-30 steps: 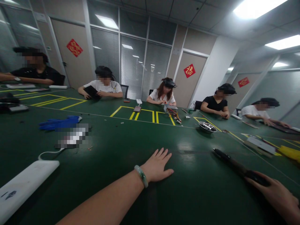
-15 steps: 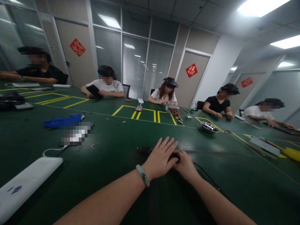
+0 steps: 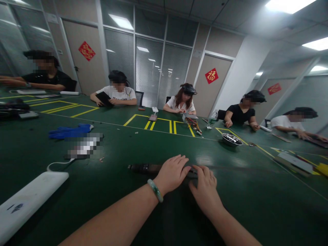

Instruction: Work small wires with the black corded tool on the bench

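Observation:
A dark, long, cylindrical tool with a narrow tip [image 3: 139, 168], like an electric screwdriver, lies across the green table in front of me, tip to the left. My left hand [image 3: 173, 173], with a green bangle at the wrist, closes over the tool's middle and hides part of it. Near the tool's right end is my right hand [image 3: 206, 188], its thumb and fingers apart and the fingertips at or touching that end. How firmly the left fingers grip is partly hidden.
On the left lie a white power bank [image 3: 33, 201], a cabled device blurred out [image 3: 85, 146] and a blue glove [image 3: 70, 131]. Ahead to the right stand a metal bowl [image 3: 232, 140] and a water bottle [image 3: 212, 119]. Several people sit along the table's far side.
The tool has shifted left, showing more of its tip end. My left hand has gone from spread flat to curled over it; the right has loosened, with fingers apart. The cable no longer shows.

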`<state>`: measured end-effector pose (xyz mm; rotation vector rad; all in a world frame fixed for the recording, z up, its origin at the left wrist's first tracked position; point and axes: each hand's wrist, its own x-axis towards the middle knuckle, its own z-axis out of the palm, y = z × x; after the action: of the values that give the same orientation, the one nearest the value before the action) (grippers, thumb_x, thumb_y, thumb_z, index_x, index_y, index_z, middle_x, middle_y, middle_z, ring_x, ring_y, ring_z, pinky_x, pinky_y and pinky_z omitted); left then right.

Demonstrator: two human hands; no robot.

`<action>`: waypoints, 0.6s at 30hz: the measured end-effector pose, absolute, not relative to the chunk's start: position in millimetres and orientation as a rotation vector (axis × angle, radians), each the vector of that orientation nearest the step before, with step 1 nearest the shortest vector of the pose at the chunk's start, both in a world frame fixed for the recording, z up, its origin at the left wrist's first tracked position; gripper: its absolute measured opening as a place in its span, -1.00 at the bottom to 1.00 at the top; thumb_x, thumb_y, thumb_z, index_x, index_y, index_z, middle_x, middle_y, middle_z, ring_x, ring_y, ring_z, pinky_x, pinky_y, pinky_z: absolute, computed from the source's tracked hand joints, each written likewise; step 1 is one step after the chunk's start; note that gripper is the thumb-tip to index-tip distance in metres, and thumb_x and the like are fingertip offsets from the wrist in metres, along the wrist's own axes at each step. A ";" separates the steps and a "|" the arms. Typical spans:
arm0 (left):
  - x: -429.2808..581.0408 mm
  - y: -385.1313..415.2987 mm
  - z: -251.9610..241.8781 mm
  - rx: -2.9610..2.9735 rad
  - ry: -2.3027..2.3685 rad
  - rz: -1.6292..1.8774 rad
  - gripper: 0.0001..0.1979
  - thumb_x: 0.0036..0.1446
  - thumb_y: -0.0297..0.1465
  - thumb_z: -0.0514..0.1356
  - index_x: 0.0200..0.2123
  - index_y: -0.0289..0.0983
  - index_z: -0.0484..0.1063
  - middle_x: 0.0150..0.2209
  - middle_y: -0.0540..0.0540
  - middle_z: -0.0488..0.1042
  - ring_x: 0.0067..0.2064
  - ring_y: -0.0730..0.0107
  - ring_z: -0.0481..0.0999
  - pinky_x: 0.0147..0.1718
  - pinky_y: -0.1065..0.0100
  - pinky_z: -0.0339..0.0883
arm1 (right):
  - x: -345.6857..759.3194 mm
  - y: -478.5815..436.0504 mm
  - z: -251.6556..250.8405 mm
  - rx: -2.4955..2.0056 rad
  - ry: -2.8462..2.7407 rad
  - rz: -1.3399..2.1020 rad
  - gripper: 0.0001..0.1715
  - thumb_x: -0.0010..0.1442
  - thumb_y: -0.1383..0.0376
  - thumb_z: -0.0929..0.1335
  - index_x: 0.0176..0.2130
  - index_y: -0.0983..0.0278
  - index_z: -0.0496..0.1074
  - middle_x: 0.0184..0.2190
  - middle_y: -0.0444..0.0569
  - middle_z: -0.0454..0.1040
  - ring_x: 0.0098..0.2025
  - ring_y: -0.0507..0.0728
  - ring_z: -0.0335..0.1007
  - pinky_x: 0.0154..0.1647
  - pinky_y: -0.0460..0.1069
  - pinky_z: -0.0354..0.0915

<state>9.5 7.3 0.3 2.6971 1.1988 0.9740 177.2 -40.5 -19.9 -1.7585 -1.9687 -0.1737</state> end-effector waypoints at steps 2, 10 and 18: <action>10.9 5.9 -1.5 2.731 1.176 0.901 -0.61 0.30 -0.14 -0.02 0.06 -0.20 0.30 0.09 -0.10 0.39 0.14 0.23 0.31 0.10 0.18 0.16 | 190.4 -59.0 -25.6 -1.859 -1.941 -0.252 -0.61 0.16 0.27 0.28 0.00 0.24 0.28 -0.07 0.11 0.31 -0.03 0.30 0.22 -0.05 0.19 0.12; 12.7 8.6 -2.9 2.815 1.167 0.647 -0.73 0.16 -0.26 0.17 -0.07 -0.17 0.35 -0.13 -0.05 0.46 -0.10 0.24 0.43 -0.13 0.23 0.28 | 242.5 -51.3 -26.4 -1.657 -2.187 0.182 -0.84 0.26 0.21 0.22 -0.26 0.19 0.35 -0.26 -0.07 0.38 -0.18 0.16 0.26 -0.14 0.08 0.14; 13.9 9.2 2.1 2.781 1.183 0.613 -0.78 0.17 -0.27 0.13 -0.12 -0.16 0.39 -0.20 -0.04 0.48 -0.17 0.26 0.45 -0.17 0.25 0.29 | 259.9 19.3 -22.3 -1.615 -1.649 0.321 -0.78 0.22 0.19 0.22 -0.24 0.25 0.35 -0.27 -0.03 0.46 -0.21 0.15 0.36 -0.16 0.03 0.22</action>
<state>13.9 9.2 2.1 2.7810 1.1826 0.6129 259.9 19.3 -22.3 -1.6152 -1.6493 0.3212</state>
